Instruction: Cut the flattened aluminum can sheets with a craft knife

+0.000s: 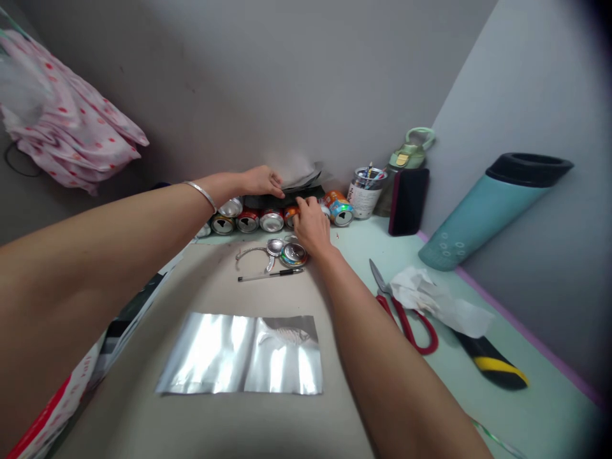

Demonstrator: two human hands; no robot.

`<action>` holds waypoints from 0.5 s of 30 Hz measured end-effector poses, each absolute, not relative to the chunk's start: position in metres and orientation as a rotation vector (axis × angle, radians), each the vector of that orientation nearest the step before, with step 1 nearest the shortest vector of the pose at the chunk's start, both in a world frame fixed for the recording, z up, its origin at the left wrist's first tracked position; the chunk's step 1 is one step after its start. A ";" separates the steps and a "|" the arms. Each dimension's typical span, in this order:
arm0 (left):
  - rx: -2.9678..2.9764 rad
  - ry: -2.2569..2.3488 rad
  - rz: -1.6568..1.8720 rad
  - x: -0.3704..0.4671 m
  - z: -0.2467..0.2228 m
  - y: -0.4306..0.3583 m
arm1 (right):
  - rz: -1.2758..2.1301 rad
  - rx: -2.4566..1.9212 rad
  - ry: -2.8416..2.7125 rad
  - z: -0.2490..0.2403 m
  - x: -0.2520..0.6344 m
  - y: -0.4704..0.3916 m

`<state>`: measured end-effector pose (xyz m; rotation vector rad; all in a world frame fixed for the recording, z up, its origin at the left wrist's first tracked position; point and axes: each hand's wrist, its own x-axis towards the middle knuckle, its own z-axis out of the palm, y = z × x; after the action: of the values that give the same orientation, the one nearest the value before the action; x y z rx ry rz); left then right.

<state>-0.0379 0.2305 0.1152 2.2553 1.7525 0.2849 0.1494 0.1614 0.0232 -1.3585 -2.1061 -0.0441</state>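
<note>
Toward 12 o'clock, a few thin sheets, pale grey and loosely layered, are lifted at a tilt, their edges fanned and their corner at 2 o'clock slightly curled; the upper part blurs. Just at their 6 o'clock, a dark flat piece lies along the tops of drink cans, partly covered.

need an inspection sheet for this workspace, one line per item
Surface: beige board on a pale green tabletop
Work items: thin sheets above a row of cans; shiny metal sheet with a fish shape nearer
Clutter: pen, red-handled scissors, crumpled tissue
Hands: left hand at the thin sheets' edge, right hand at the cans; grips unclear
Cables: none certain; thin green-white strand lower right, unidentified
Surroundings: grey walls; pink dotted cloth hanging left
</note>
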 end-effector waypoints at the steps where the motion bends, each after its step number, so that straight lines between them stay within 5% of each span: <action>1: 2.259 1.751 0.280 -0.038 0.116 0.230 | -0.060 -1.359 -2.113 0.023 0.150 0.161; 15: 2.260 1.701 0.198 -0.043 0.128 0.220 | -0.190 -1.310 -2.212 0.023 0.150 0.161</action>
<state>-0.0425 0.2198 0.1280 2.2598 1.7007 0.1984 0.1495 0.1606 0.0228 -1.3099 -2.2124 -0.1903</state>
